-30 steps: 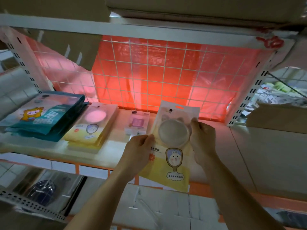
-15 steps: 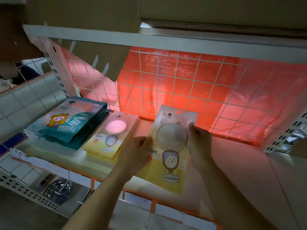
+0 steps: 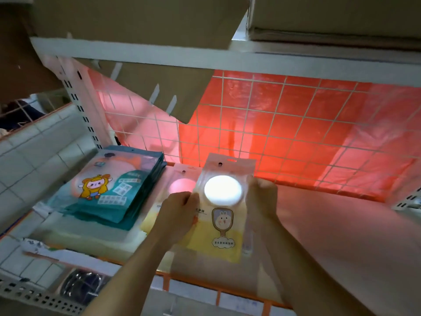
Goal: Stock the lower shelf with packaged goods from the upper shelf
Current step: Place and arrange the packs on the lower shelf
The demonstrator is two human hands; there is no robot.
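Head view: packet pinched at both edges, pile lies to the left

I read the yellow packet as held just above the pale shelf, caught between both hands. The left hand grips its left edge, fingers curled onto the front beside the round white disc inside. The right hand clamps the right edge at the same height; blur hides how far that thumb wraps.

The packet's long axis runs away from the wrists. Its hang-hole end points toward the red wire back panel and its yellow end trails below the knuckles.

Just left of the left fingers lies a pile of matching packets, partly hidden by that hand, with a teal stack further left. My judgement is that the next move turns on this pile. It sits leftward of the grip, nearer the left hand, so the packet wants to go left and down, kept flat on the same axis.
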